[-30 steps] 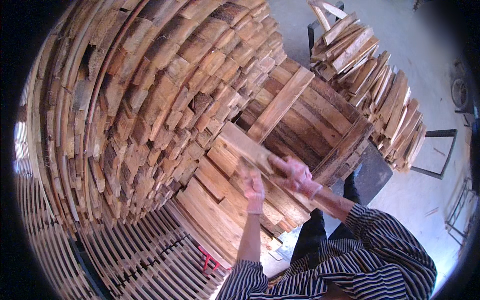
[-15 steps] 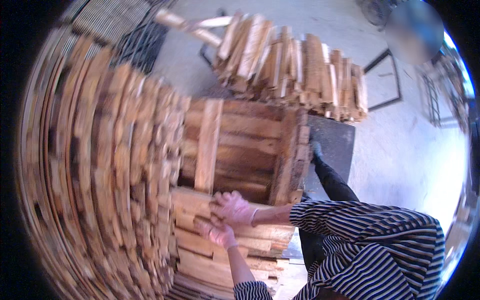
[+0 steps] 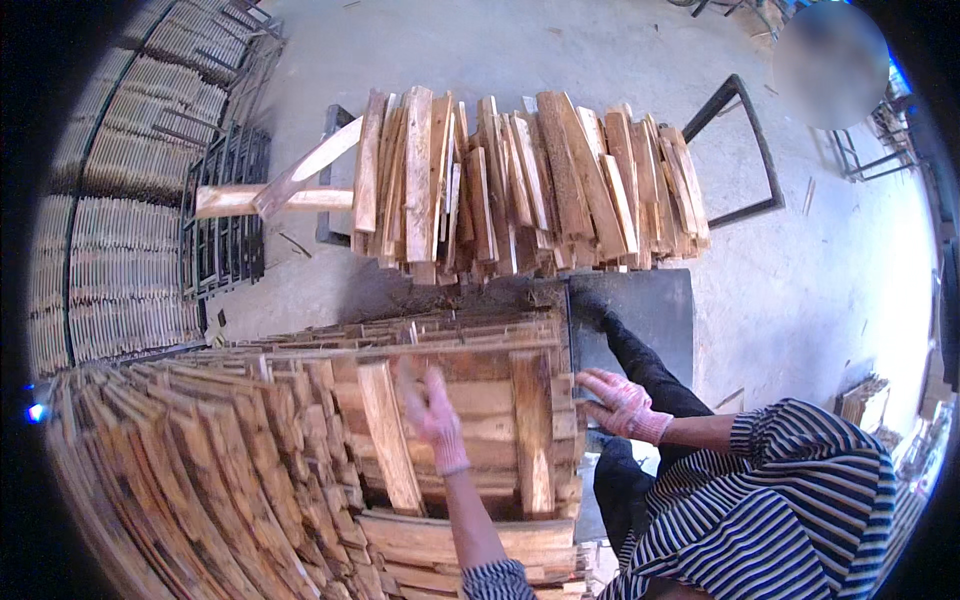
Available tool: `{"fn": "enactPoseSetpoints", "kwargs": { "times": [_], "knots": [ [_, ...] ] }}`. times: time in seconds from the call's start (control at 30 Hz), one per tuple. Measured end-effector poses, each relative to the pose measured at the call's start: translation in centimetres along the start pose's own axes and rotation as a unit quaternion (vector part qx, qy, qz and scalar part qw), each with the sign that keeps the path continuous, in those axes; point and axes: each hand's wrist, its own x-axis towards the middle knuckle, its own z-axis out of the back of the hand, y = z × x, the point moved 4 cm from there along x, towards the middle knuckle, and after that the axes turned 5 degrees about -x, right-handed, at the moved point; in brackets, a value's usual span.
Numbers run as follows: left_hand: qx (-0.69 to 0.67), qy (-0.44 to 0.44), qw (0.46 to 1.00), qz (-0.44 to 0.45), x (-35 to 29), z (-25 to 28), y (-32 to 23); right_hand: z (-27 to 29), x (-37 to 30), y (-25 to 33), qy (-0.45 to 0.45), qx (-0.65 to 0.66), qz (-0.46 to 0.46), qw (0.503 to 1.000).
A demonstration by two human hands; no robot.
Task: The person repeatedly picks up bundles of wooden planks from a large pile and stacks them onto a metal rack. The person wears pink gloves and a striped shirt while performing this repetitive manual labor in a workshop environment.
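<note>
Both my hands wear pinkish gloves. My left hand [image 3: 437, 420] is over the top of a stack of wooden boards [image 3: 460, 425], beside a pale crosswise slat [image 3: 392, 445]. Its fingers are stretched out and apart, slightly blurred, with nothing in them. By the stack's right end is my right hand [image 3: 628, 407], fingers extended toward the board ends and nothing held. I cannot tell whether it touches them. A second crosswise slat [image 3: 533, 435] lies on the stack between my hands.
Beyond the stack, loose wooden boards [image 3: 500, 190] lie in a row on a dark metal frame [image 3: 765, 165]. Layered wood [image 3: 200, 470] fills the near left. Metal racks [image 3: 225, 220] stand farther left. A dark plate [image 3: 650, 320] lies under my foot.
My view has turned, bringing the row of boards more into the middle. My hands, close together on the near boards before, have separated: left farther over the stack, right to its right end.
</note>
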Motion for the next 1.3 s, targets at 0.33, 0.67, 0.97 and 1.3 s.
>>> {"fn": "enactPoseSetpoints", "kwargs": {
  "times": [0.33,0.67,0.97,1.3],
  "knots": [
    [-0.001,0.170,0.930,0.325,21.8,-27.2,20.4,4.5,16.7,-15.0,0.016,0.077,-0.191,0.978],
    [-0.384,0.018,0.718,0.580,20.4,-34.2,27.4,-7.9,40.8,-17.2,0.114,0.228,-0.329,0.909],
    [-0.453,0.098,0.626,0.627,16.8,-35.6,12.9,2.4,44.7,-15.0,0.141,0.324,-0.343,0.870],
    [0.252,0.022,0.966,0.048,25.7,-29.3,4.9,12.5,42.6,-16.9,0.112,0.437,-0.286,0.845]
  ]
}}
